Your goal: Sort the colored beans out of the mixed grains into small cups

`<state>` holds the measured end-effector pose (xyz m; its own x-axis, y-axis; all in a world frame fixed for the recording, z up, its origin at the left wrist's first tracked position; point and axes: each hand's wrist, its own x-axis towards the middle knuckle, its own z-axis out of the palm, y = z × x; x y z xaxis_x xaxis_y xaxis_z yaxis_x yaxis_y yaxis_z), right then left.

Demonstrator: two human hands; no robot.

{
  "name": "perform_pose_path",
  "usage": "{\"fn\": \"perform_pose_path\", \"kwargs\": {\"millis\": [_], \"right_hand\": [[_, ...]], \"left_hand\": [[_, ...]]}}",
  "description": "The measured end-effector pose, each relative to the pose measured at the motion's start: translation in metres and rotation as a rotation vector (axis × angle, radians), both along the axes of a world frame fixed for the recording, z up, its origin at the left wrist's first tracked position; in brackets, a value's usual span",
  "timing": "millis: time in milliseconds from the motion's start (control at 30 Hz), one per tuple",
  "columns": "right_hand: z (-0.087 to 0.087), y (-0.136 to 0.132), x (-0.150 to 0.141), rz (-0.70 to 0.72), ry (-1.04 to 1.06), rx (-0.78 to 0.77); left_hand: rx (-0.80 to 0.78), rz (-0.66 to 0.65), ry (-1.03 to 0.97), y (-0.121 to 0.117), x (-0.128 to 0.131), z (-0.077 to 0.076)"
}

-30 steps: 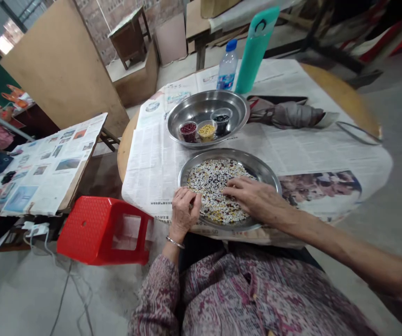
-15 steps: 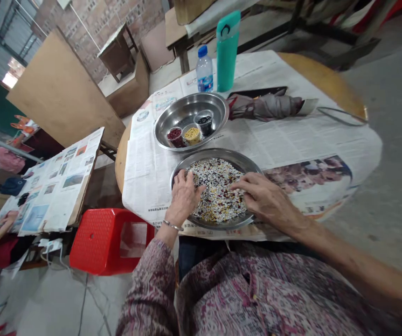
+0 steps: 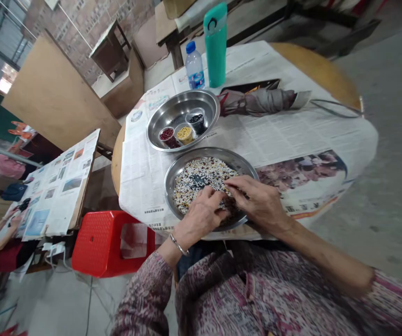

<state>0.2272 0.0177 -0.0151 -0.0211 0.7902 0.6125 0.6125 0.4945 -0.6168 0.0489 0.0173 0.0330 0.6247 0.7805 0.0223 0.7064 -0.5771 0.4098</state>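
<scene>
A round steel basin [image 3: 173, 173] holds a spread of white grains mixed with red, yellow and black beans [image 3: 201, 182]. Bent over the mix at the near side is my left hand [image 3: 203, 212], its thumb apart from the curled fingers, with fingertips partly hidden. Close to its right, my right hand [image 3: 259, 200] has thumb and forefinger pinched together above the grains; whatever lies between them is too small to make out. A dark bare patch of basin floor shows through the mix.
Beyond, another steel basin [image 3: 154, 114] holds cups of red beans [image 3: 168, 136], yellow beans [image 3: 184, 135] and black beans [image 3: 197, 122]. A water bottle [image 3: 195, 67], teal flask [image 3: 216, 46] and folded umbrella [image 3: 257, 101] stand or lie behind. A red stool [image 3: 94, 242] is at left.
My left hand has moved right across the basin, from the left rim to beside my right hand, fingers curling. A dark patch has opened among the grains. The view has shifted slightly.
</scene>
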Motion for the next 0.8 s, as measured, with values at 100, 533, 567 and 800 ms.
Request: {"fn": "perform_pose_path", "kwargs": {"millis": [100, 533, 567, 800], "right_hand": [[-0.003, 0.001, -0.001, -0.019, 0.020, 0.034], [-0.004, -0.001, 0.005, -0.137, 0.153, -0.023], [-0.003, -0.002, 0.005, -0.149, 0.151, -0.027], [-0.001, -0.002, 0.005, -0.130, 0.170, 0.112]], "left_hand": [[0.013, -0.115, 0.024, -0.012, -0.001, 0.004], [0.293, 0.110, 0.049, 0.031, -0.014, -0.004], [0.307, 0.149, 0.025, 0.033, -0.019, -0.003], [0.194, 0.322, 0.102, 0.035, -0.035, -0.008]]}}
